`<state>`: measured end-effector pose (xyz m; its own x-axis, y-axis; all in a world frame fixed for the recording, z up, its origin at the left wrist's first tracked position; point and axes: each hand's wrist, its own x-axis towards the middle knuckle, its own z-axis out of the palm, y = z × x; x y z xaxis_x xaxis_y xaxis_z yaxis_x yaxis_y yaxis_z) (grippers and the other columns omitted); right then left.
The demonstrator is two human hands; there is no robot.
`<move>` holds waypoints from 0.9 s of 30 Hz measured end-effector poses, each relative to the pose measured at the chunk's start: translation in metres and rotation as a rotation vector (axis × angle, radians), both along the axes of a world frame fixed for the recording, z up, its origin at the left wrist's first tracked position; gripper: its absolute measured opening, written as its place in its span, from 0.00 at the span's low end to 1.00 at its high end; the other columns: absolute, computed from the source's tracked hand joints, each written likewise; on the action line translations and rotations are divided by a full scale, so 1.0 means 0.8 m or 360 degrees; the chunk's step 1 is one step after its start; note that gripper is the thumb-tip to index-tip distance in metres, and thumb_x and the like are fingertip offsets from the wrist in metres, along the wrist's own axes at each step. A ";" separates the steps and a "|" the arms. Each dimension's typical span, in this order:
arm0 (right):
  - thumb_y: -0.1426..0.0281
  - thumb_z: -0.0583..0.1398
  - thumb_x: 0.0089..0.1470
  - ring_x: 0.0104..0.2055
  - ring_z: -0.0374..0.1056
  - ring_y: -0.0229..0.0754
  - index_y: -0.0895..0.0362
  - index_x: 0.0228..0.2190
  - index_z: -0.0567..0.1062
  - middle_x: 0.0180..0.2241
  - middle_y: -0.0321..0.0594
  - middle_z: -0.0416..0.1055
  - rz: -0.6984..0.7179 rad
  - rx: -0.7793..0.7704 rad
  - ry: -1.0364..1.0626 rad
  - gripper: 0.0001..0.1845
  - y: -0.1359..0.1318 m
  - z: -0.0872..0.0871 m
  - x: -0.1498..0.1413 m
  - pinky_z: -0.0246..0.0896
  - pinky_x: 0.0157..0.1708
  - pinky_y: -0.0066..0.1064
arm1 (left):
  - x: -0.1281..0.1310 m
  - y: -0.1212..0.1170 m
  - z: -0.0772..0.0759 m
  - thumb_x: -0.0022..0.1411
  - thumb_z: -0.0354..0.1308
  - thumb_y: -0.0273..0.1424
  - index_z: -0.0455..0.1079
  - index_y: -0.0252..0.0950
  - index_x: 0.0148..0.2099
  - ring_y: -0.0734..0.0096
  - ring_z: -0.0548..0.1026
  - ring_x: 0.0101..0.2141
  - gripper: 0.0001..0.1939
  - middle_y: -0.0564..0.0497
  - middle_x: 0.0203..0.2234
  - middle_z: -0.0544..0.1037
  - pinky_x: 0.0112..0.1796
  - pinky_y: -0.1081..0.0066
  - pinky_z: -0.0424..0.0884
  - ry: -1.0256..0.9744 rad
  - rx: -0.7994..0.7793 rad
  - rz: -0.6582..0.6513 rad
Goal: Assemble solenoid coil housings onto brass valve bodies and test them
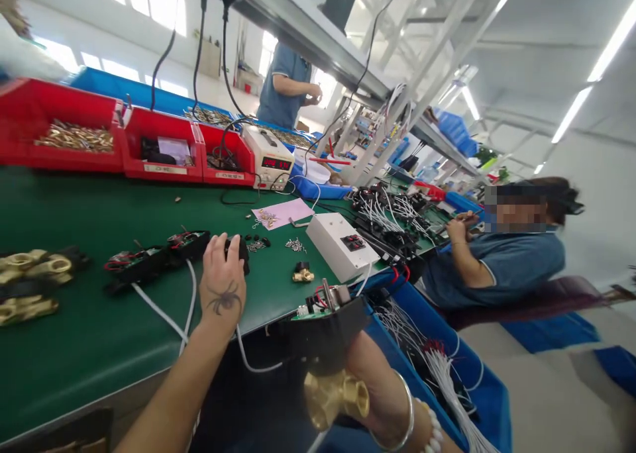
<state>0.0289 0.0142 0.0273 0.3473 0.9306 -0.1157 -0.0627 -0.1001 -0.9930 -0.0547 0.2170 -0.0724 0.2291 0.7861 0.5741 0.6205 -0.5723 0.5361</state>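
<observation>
Housing (322, 337), wiring (322, 295) up likely for access, fills the gripping five-o'clock right hand (365, 359); the half-curled eight-o'clock left hand (222, 277) covers a block (244, 254), hold unclear.

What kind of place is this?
It looks like a factory workshop. You can see a long green workbench, a red bin holding lots of small metal pieces, and a blue bin with bundled white wires.

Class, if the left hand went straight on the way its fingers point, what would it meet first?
Probably the thin black cable on the green worktop, then the red bin beside the power supply; the left hand could clear the cable, since depth is unclear.
</observation>
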 end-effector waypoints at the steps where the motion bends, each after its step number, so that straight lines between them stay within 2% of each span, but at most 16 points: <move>1: 0.36 0.59 0.48 0.13 0.38 0.30 0.56 0.25 0.77 0.11 0.25 0.43 0.0038 0.0022 0.0035 0.34 -0.001 -0.001 -0.002 0.45 0.13 0.24 | 0.001 0.000 -0.001 0.65 0.51 0.21 0.64 0.21 0.60 0.44 0.62 0.61 0.22 0.30 0.57 0.67 0.61 0.51 0.60 -0.0017 -0.0001 0.0009; 3: 0.38 0.62 0.45 0.12 0.36 0.29 0.57 0.25 0.77 0.11 0.24 0.45 0.0121 0.0089 0.0120 0.33 -0.001 -0.003 -0.003 0.42 0.12 0.23 | 0.002 0.000 -0.004 0.65 0.53 0.21 0.61 0.21 0.62 0.46 0.62 0.61 0.24 0.30 0.58 0.66 0.61 0.51 0.61 -0.0049 -0.0002 0.0036; 7: 0.38 0.65 0.41 0.11 0.39 0.27 0.59 0.26 0.77 0.12 0.27 0.52 0.0212 0.0204 0.0166 0.34 0.002 -0.001 -0.003 0.36 0.10 0.22 | 0.008 0.002 -0.012 0.67 0.56 0.25 0.60 0.30 0.63 0.49 0.63 0.61 0.23 0.37 0.60 0.66 0.58 0.46 0.65 -0.0093 0.0026 0.0075; 9: 0.39 0.66 0.40 0.12 0.41 0.27 0.59 0.25 0.77 0.13 0.29 0.55 0.0200 0.0253 0.0130 0.33 0.004 0.006 -0.004 0.36 0.10 0.22 | 0.012 0.003 -0.015 0.67 0.56 0.27 0.61 0.32 0.62 0.49 0.64 0.61 0.23 0.38 0.60 0.66 0.57 0.46 0.66 -0.0109 0.0058 0.0078; 11: 0.45 0.70 0.39 0.13 0.45 0.29 0.58 0.27 0.78 0.15 0.31 0.60 0.0151 0.0309 0.0061 0.28 0.003 0.018 -0.005 0.41 0.11 0.23 | 0.016 0.005 -0.018 0.68 0.57 0.29 0.62 0.33 0.62 0.49 0.65 0.60 0.22 0.39 0.60 0.66 0.56 0.46 0.66 -0.0126 0.0092 0.0076; 13: 0.54 0.72 0.43 0.16 0.53 0.32 0.57 0.30 0.80 0.17 0.33 0.65 0.0047 0.0413 -0.0257 0.19 0.000 0.031 -0.005 0.53 0.15 0.25 | 0.017 0.008 -0.021 0.68 0.57 0.30 0.63 0.34 0.61 0.50 0.66 0.59 0.21 0.40 0.59 0.67 0.56 0.46 0.67 -0.0144 0.0131 0.0068; 15: 0.63 0.68 0.52 0.20 0.62 0.36 0.55 0.39 0.80 0.20 0.34 0.71 -0.0077 0.0583 -0.0795 0.13 -0.006 0.040 -0.001 0.62 0.23 0.27 | 0.016 0.011 -0.022 0.68 0.56 0.31 0.63 0.34 0.60 0.51 0.67 0.58 0.20 0.41 0.58 0.68 0.55 0.47 0.68 -0.0160 0.0176 0.0059; 17: 0.68 0.60 0.61 0.22 0.67 0.38 0.51 0.54 0.72 0.21 0.31 0.71 -0.0160 0.0777 -0.1330 0.19 -0.011 0.042 0.006 0.66 0.28 0.27 | 0.012 0.014 -0.024 0.68 0.56 0.32 0.63 0.34 0.60 0.52 0.68 0.57 0.20 0.41 0.57 0.68 0.54 0.47 0.69 -0.0175 0.0223 0.0051; 19: 0.68 0.56 0.65 0.21 0.69 0.39 0.50 0.64 0.58 0.18 0.27 0.68 -0.0192 0.0923 -0.1676 0.28 -0.014 0.039 0.015 0.68 0.30 0.27 | 0.007 0.015 -0.024 0.69 0.55 0.33 0.63 0.34 0.60 0.52 0.68 0.57 0.20 0.41 0.56 0.68 0.54 0.48 0.68 -0.0181 0.0268 0.0040; 20: 0.67 0.55 0.66 0.21 0.69 0.39 0.51 0.65 0.53 0.17 0.26 0.67 -0.0203 0.0969 -0.1808 0.30 -0.015 0.037 0.021 0.69 0.30 0.28 | 0.004 0.015 -0.023 0.69 0.54 0.33 0.62 0.34 0.60 0.52 0.68 0.57 0.20 0.40 0.56 0.68 0.54 0.48 0.68 -0.0179 0.0287 0.0032; 22: 0.65 0.52 0.68 0.24 0.72 0.41 0.54 0.66 0.50 0.18 0.28 0.70 -0.0210 0.1018 -0.1960 0.29 -0.015 0.032 0.032 0.72 0.35 0.30 | 0.000 0.013 -0.021 0.70 0.52 0.34 0.61 0.33 0.60 0.51 0.67 0.57 0.20 0.39 0.56 0.68 0.54 0.47 0.67 -0.0161 0.0315 0.0015; 25: 0.67 0.51 0.69 0.40 0.76 0.43 0.59 0.65 0.51 0.32 0.41 0.79 -0.0157 0.1078 -0.2019 0.28 -0.017 0.025 0.050 0.72 0.49 0.36 | -0.003 0.009 -0.015 0.70 0.49 0.36 0.63 0.29 0.59 0.47 0.66 0.57 0.21 0.35 0.55 0.68 0.56 0.48 0.64 -0.0114 0.0309 -0.0003; 27: 0.71 0.54 0.66 0.43 0.76 0.43 0.63 0.65 0.51 0.39 0.47 0.79 -0.0138 0.1183 -0.2075 0.31 -0.018 0.021 0.063 0.69 0.54 0.38 | -0.005 0.006 -0.011 0.69 0.47 0.37 0.64 0.26 0.58 0.45 0.66 0.57 0.22 0.32 0.54 0.69 0.57 0.49 0.63 -0.0083 0.0282 -0.0005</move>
